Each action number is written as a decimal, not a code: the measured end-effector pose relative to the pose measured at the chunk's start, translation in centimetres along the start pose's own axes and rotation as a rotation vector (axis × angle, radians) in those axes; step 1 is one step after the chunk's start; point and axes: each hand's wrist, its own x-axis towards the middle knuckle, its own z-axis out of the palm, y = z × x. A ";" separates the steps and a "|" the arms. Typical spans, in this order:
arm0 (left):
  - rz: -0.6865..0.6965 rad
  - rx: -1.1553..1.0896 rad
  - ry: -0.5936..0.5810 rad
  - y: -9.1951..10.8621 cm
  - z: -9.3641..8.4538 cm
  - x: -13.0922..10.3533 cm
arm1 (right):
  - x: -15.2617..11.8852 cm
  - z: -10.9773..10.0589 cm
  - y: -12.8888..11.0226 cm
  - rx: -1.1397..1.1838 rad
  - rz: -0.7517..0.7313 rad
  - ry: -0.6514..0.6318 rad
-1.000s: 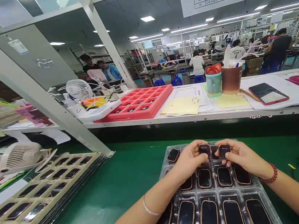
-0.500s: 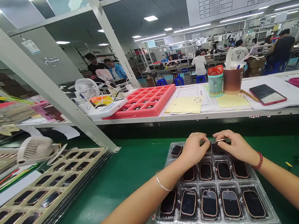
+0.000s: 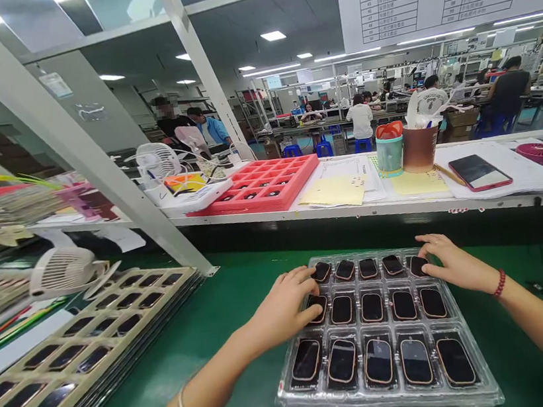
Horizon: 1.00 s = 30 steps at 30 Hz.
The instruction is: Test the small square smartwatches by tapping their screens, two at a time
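Note:
A clear plastic tray point(image 3: 387, 396) on the green bench holds rows of dark-screened smartwatches point(image 3: 379, 361) with gold-coloured rims, one per pocket. My left hand point(image 3: 287, 303) is at the tray's left edge, fingers apart. Its thumb reaches over the leftmost watch of the middle row point(image 3: 317, 307), partly covering it. At the far right corner, my right hand point(image 3: 454, 264) has its thumb and a finger at the rim of the end watch point(image 3: 418, 266), which sits in its pocket. The far-row watch beside it point(image 3: 392, 265) sits slightly turned.
To the left lies a stack of beige trays point(image 3: 119, 340) with more watches, beside a white fan point(image 3: 63, 270). A shelf point(image 3: 273, 218) behind carries a red foam tray point(image 3: 295, 194), papers, a cup point(image 3: 419, 147) and a phone point(image 3: 480, 171). A slanted post point(image 3: 166, 241) stands at left.
My hands have parted from the middle of the far row: the left moved left and nearer, the right moved right. The far-row watches now lie uncovered in their pockets.

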 end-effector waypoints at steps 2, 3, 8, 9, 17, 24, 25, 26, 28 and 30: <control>-0.020 -0.091 0.008 -0.2 0.2 -1.1 | 0.2 0.2 -1.1 0.191 0.014 0.034; -0.026 -0.150 0.018 0.0 0.3 -1.4 | 0.3 0.4 -1.9 0.311 0.024 0.049; -0.069 -0.568 0.078 3.6 0.3 0.6 | 1.3 1.7 -5.8 0.873 0.117 -0.142; -0.067 -0.686 0.090 4.6 0.5 1.6 | 1.5 2.0 -6.1 0.922 0.133 -0.190; -0.183 -1.479 -0.045 7.8 3.0 9.0 | 1.9 2.9 -4.3 1.329 0.196 -0.163; -0.191 -1.667 -0.116 5.9 3.9 8.5 | 1.9 3.1 -3.7 1.432 0.171 -0.161; -0.168 -1.668 -0.116 6.0 3.8 8.4 | 1.9 3.2 -3.7 1.431 0.171 -0.163; -0.146 -1.658 -0.113 6.1 3.8 8.4 | 1.9 3.2 -3.7 1.428 0.170 -0.164; -0.113 -1.614 -0.096 6.3 3.8 8.3 | 1.8 3.2 -3.7 1.410 0.158 -0.163; -0.089 -1.554 -0.094 6.4 3.9 8.3 | 1.7 3.2 -3.9 1.370 0.132 -0.158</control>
